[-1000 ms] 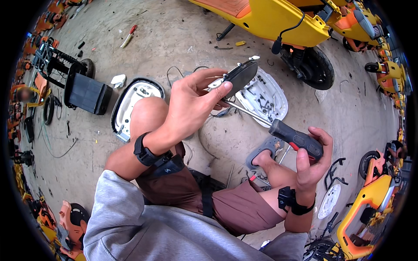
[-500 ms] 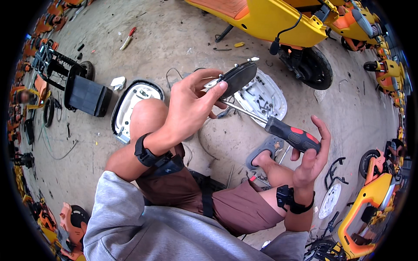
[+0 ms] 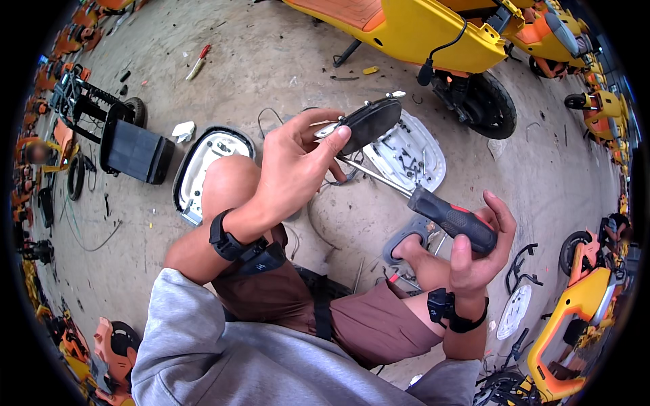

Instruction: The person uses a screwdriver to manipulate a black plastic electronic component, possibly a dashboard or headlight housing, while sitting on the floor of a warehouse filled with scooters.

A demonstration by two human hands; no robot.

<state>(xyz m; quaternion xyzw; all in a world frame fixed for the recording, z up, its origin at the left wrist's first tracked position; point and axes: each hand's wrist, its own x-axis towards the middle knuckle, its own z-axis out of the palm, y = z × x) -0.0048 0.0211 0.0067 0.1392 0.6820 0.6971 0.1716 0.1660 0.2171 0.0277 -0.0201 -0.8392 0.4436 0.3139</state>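
Note:
My left hand (image 3: 291,166) pinches the near end of a flat black rounded part (image 3: 374,127) with a pale edge and small screws along its upper rim. The part is tilted up above the floor. My right hand (image 3: 484,260) has its thumb and fingers around the butt of a screwdriver (image 3: 447,215) with a black and red handle. The metal shaft slants up and left to the underside of the part, close to my left fingers. Its tip is hidden there.
On the floor beyond lies a white tray-like cover (image 3: 433,162) with several screws and small parts. A black-rimmed white shell (image 3: 181,177) sits by my left knee. Yellow scooters (image 3: 433,40) stand ahead and at right. A black box on a frame (image 3: 139,152) is at left.
The screwdriver's handle has turned about its length and dipped slightly, its red patches now mostly out of sight. My right fingers have shifted around it. The left hand stays nearly in place.

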